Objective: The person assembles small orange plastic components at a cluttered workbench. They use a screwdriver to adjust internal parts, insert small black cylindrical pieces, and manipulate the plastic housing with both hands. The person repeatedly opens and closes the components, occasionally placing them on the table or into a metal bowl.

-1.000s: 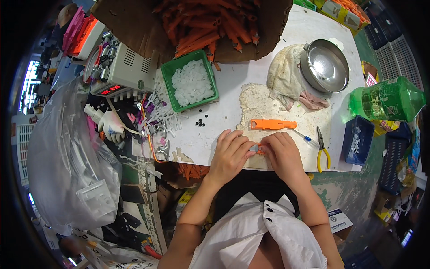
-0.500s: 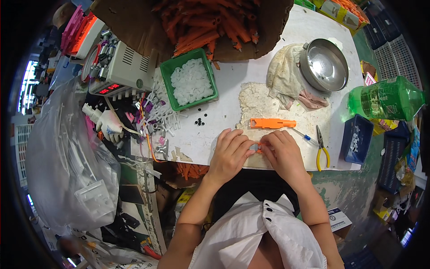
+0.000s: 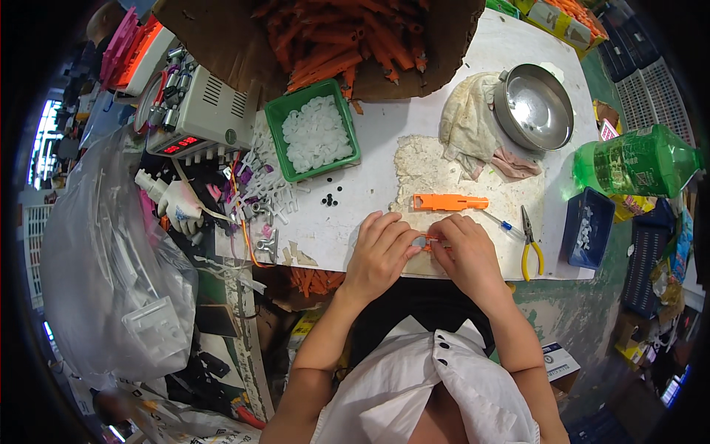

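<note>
Close to the table's near edge, my left hand [image 3: 383, 253] and my right hand [image 3: 464, 250] meet with fingers and thumbs pinched. A small orange plastic part [image 3: 428, 243] shows between the fingertips, mostly hidden, with a translucent bit beside the left fingers. Just beyond them lies a long orange plastic housing [image 3: 450, 202], with cut-outs along it. A thin tool with a blue-ended handle [image 3: 506, 225] rests by my right hand, and to its right are long-nose pliers [image 3: 528, 244] with yellow grips.
A green bin [image 3: 276, 122] holds translucent pieces; small black rings [image 3: 330, 200] lie nearby. Further right are a steel bowl [image 3: 510, 122], a cloth [image 3: 462, 126], a green bottle [image 3: 636, 161] and a blue bin [image 3: 589, 251]. A carton [image 3: 214, 37] of orange parts stands at the back.
The orange part between my fingertips has shifted slightly and shows a little differently. Both hands stay in nearly the same place.
</note>
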`<act>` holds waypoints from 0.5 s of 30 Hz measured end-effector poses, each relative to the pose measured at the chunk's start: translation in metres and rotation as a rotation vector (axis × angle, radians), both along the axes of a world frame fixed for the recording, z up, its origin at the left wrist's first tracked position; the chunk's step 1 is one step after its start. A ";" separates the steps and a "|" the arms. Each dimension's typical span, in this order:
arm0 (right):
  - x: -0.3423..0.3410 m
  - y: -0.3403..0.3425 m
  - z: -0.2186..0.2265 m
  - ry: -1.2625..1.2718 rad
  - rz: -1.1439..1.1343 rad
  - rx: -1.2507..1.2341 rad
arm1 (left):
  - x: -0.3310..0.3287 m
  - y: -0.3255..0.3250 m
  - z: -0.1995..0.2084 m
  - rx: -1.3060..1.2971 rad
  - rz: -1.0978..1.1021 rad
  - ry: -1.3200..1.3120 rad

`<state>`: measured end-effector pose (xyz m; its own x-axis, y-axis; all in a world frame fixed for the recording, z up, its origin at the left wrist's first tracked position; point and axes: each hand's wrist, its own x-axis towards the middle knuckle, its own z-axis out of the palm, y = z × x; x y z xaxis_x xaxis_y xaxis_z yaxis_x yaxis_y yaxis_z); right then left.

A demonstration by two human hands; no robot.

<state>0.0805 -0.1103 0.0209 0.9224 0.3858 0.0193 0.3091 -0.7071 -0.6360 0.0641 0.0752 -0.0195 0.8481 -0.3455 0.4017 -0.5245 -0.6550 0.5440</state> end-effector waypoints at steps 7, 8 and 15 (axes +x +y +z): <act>0.000 0.002 -0.001 -0.020 0.021 -0.054 | 0.000 -0.002 0.001 0.010 0.006 -0.021; 0.000 0.002 -0.001 -0.024 0.027 -0.045 | 0.001 -0.002 0.001 0.015 0.007 -0.025; 0.001 -0.008 -0.007 0.013 0.082 0.030 | 0.002 -0.003 0.000 0.067 -0.001 -0.089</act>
<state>0.0815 -0.1184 0.0144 0.8877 0.4599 0.0200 0.3570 -0.6605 -0.6606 0.0657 0.0724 -0.0196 0.8100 -0.3745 0.4513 -0.5691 -0.6878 0.4506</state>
